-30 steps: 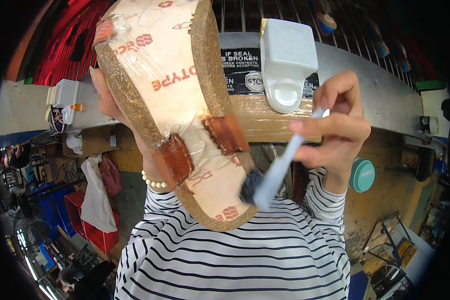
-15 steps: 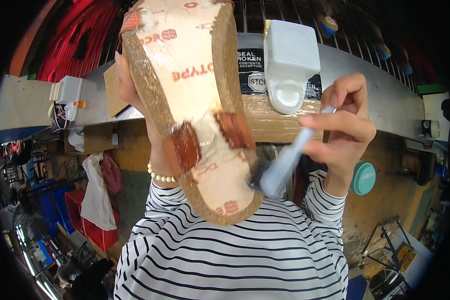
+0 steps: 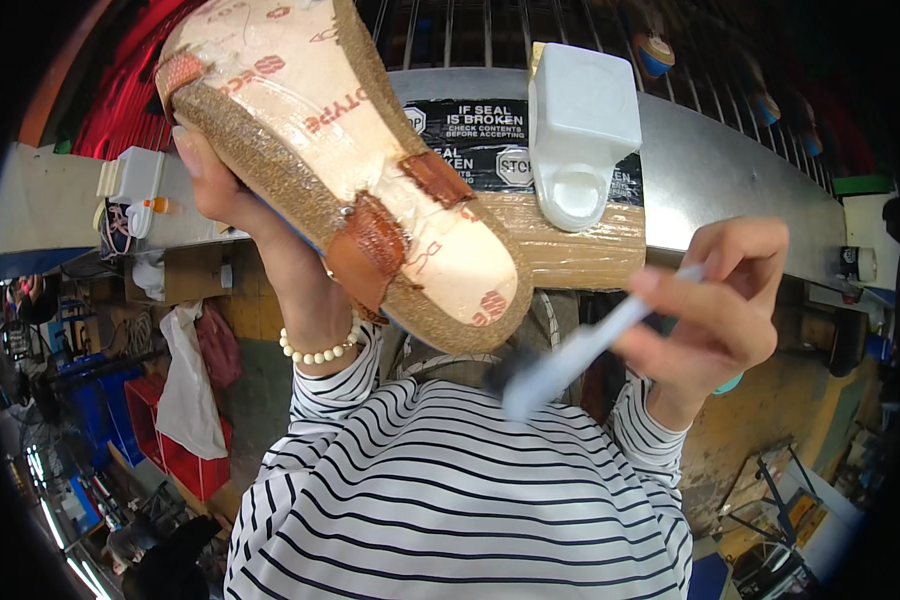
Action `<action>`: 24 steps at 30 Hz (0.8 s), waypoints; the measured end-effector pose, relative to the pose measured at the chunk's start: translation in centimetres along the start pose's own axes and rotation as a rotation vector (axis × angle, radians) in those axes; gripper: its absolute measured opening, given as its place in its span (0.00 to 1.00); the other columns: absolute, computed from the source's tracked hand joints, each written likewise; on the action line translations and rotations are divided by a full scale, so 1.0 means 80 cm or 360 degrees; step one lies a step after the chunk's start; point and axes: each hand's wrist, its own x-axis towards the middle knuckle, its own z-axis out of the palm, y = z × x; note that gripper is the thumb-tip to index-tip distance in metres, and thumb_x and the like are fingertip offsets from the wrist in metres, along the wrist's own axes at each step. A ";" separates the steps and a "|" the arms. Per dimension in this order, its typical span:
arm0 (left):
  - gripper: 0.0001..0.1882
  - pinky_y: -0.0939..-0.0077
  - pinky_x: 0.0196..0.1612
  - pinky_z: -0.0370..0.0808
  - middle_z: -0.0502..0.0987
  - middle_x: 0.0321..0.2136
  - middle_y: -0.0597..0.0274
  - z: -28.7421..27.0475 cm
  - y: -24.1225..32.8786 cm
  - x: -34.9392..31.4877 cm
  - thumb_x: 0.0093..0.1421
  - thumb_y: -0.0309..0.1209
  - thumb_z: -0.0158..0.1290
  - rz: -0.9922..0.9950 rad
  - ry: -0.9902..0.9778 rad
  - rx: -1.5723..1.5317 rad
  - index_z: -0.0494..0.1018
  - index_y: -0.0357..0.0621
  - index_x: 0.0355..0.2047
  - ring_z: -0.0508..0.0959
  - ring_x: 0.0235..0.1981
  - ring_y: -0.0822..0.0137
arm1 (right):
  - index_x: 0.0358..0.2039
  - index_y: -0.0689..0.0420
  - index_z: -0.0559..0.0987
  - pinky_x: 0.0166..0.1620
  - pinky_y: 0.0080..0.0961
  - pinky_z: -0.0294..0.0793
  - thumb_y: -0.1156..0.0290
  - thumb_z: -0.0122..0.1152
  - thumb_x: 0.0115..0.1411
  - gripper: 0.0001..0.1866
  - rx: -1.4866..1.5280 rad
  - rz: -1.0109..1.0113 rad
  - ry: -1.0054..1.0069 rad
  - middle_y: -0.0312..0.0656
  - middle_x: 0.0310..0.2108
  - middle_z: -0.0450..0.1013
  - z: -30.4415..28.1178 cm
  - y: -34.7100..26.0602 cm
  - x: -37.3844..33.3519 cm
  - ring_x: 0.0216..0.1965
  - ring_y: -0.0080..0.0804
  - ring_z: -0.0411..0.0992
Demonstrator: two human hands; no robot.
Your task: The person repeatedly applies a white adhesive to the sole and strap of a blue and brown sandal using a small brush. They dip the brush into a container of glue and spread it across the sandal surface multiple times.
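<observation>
My left hand (image 3: 220, 185) grips a sandal upper with its cork footbed (image 3: 420, 250), bottom side up and tilted, close to the camera. Brown leather strap ends (image 3: 370, 245) are folded onto the pale, printed underside, which looks glossy in places. Some of my left fingers are hidden behind the sandal. Between the fingers and thumb of my right hand (image 3: 715, 305) is a pale-handled brush (image 3: 570, 365) with dark bristles, blurred by motion. Its bristle end sits just below the sandal's rounded end, and I cannot tell whether they touch.
A white plastic glue container (image 3: 585, 130) with a small open cup stands on a taped cardboard box (image 3: 585, 250) ahead of me. Another white container (image 3: 135, 195) is on the metal bench (image 3: 710, 150) at left. Red crates (image 3: 165, 430) and a hanging white bag (image 3: 185, 375) are lower left.
The sandal has tilted and shifted left and up, its rounded end swinging toward the middle. My right hand has moved slightly right and down, and the brush now lies off the sandal's edge.
</observation>
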 end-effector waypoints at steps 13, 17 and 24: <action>0.28 0.66 0.60 0.68 0.70 0.53 0.56 0.007 0.016 -0.030 0.73 0.52 0.37 -0.0471 0.0100 -0.0320 0.59 0.44 0.61 0.72 0.54 0.66 | 0.28 0.52 0.88 0.32 0.20 0.58 0.61 0.84 0.28 0.22 0.0095 -0.0065 -0.0229 0.32 0.34 0.58 -0.006 0.023 -0.014 0.32 0.25 0.60; 0.33 0.63 0.61 0.69 0.69 0.57 0.52 -0.012 0.005 -0.050 0.71 0.55 0.39 -0.0979 0.0334 -0.0716 0.53 0.51 0.68 0.72 0.56 0.60 | 0.27 0.48 0.88 0.37 0.25 0.60 0.64 0.79 0.36 0.14 -0.0771 0.0295 -0.0077 0.34 0.31 0.62 -0.017 0.069 -0.024 0.31 0.27 0.63; 0.44 0.55 0.49 0.80 0.63 0.62 0.41 -0.019 0.013 0.019 0.64 0.60 0.47 -0.1699 -0.1495 -0.2103 0.48 0.46 0.69 0.77 0.52 0.54 | 0.30 0.48 0.86 0.42 0.29 0.58 0.63 0.77 0.44 0.12 -0.1220 0.0259 -0.0237 0.34 0.35 0.67 -0.011 0.117 -0.056 0.31 0.29 0.65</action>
